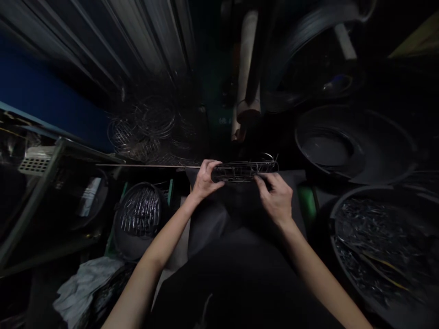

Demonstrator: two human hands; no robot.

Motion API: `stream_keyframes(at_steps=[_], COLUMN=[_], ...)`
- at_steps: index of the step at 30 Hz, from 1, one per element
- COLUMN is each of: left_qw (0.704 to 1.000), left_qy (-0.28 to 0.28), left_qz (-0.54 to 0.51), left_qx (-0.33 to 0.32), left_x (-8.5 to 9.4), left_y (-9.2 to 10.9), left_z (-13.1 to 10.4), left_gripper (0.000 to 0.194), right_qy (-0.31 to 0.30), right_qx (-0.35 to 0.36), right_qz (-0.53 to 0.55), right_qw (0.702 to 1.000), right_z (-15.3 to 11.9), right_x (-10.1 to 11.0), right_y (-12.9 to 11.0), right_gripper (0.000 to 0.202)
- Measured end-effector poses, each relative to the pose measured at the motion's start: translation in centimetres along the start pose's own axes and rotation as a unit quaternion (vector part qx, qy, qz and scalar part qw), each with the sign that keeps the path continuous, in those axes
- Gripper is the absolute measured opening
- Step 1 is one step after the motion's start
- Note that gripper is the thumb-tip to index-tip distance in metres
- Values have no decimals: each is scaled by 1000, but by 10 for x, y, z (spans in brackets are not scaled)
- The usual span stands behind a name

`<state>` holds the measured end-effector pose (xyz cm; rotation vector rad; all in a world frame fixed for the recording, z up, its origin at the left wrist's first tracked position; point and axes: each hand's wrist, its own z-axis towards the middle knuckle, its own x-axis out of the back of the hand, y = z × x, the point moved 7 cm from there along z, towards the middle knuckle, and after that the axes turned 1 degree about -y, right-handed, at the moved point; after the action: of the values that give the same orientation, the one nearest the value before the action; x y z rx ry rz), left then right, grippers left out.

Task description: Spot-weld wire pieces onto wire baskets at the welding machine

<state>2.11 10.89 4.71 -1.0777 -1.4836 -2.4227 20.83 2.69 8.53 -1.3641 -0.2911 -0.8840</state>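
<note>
A wire frame [240, 171] of thin metal rods, with curved wire at its right end, is held up in front of my lap. My left hand [206, 179] grips its left end, thumb below and fingers above. At the near right side, my right hand [276, 194] pinches the frame's lower edge between thumb and fingers. Whether a small separate part sits in that pinch is too dark to tell. Behind the frame's left end, a long thin rod [147, 165] runs out to the left.
Wire rings [151, 121] are heaped at the back left. A round tub [132, 246] with metal pieces stands left. At right are a large tub of small metal parts [380, 237] and another basin [325, 151]. A machine cylinder [248, 68] hangs ahead. A crumpled cloth [84, 288] lies lower left.
</note>
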Motion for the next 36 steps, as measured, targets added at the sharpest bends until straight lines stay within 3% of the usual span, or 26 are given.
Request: stream_keyframes(at_steps=[8, 14, 21, 28, 31, 33, 35, 36], left_qw=[999, 997, 997, 997, 995, 993, 994, 996], left_qy=[33, 51, 57, 65, 70, 88, 102, 86], left_qz=[-15, -39, -48, -45, -66, -73, -29, -32], left_qx=[-3, 31, 37, -4, -9, -13, -2, -11], left_x=[-1, -7, -18, -8, -8, -6, -4, -4], left_y=[-37, -58, -70, -68, -74, -76, -75, -70], left_z=[11, 19, 26, 33, 32, 29, 25, 22], left_gripper=[85, 83, 81, 71, 59, 47, 60, 57], right_qy=[41, 58, 65, 92, 85, 72, 68, 74], right_qx=[83, 123, 134, 143, 108, 88, 51, 8], right_qz=[-34, -50, -56, -69, -54, -40, -54, -79], right_qw=[995, 989, 987, 983, 989, 993, 995, 994], right_z=[29, 46, 50, 48, 38, 25, 7, -4], right_x=[-24, -36, -39, -47, -32, -8, 27, 50], right_y=[-12, -22, -18, -17, -20, -14, 12, 35], right_gripper=[13, 13, 12, 20, 21, 27, 26, 24])
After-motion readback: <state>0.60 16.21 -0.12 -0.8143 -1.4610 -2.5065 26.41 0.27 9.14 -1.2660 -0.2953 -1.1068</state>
